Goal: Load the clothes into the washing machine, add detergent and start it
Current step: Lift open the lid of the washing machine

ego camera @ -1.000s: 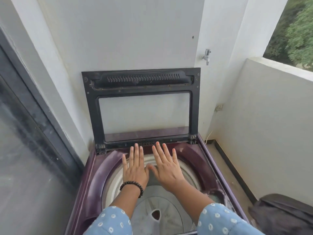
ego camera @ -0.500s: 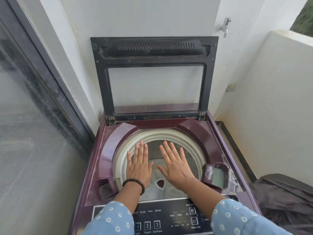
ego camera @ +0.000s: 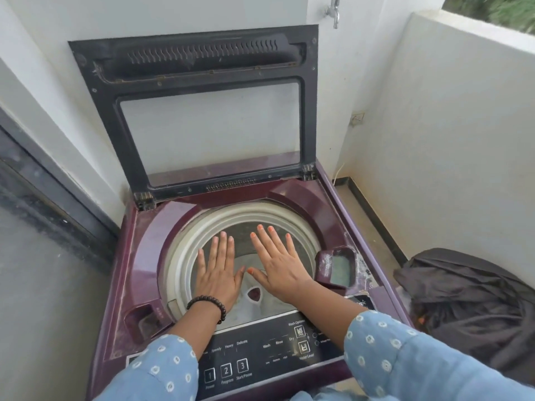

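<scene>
Both hands lower over the washing machine (ego camera: 150,247) drum than before, fingers (ego camera: 223,244) flat, spread

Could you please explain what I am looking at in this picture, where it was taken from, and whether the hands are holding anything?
The view comes from a camera worn on a person's head, looking down at their own hands. Below is a purple top-loading washing machine with its lid raised against the wall. The left hand and right hand hover flat and empty over the drum, which shows no clothes. The control panel is nearest the person. A dark pile of cloth lies on the right.
</scene>
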The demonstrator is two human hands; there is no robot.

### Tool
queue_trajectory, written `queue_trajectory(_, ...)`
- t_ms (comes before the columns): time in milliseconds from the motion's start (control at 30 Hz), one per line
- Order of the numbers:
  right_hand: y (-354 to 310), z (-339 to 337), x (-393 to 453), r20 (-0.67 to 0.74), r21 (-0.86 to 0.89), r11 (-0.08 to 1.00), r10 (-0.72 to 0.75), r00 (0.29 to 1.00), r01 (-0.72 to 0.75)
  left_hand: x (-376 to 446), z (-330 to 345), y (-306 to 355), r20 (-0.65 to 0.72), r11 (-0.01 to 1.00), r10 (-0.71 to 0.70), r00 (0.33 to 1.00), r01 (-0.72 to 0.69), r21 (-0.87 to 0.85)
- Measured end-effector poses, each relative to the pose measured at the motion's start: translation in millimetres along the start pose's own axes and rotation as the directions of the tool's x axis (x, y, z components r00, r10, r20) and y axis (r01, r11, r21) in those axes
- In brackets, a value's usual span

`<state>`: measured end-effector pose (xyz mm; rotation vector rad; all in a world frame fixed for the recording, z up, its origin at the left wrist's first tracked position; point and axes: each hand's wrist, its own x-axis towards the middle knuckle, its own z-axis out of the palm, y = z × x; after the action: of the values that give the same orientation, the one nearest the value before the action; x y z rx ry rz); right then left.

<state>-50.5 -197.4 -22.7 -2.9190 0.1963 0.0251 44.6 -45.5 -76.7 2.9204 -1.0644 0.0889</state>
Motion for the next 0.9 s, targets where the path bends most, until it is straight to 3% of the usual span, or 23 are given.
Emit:
queue_trajectory(233,7.2,2.6,1.5,-0.001,-0.007,1.0,0.014,1.0,-0.014,1.6,-1.9,3.8,0.035,1.0,-0.014,0.999,0.014,0.017)
queue_trajectory(533,12.1,2.2,4.6,-0.007,-0.057,0.998,0.001,1.0,-0.001,6.6,-16.3,8.7,0.124,0.988,-0.155,0.98,0.156,0.002)
queue_trajectory(700,38.5,-6.8,-2.4,0.022,-0.102,0.995,-0.01,1.0,0.012,15.5,-19.8,49.5,0.055,0.983,-0.184,0.981,0.183,0.02)
queue_trajectory(900,75.1,-26.8,-17.8,0.001,-0.134,0.991,-0.021,1.0,0.021,30.0,-39.3,114.9,0.068,0.984,-0.18,0.981,0.181,0.006)
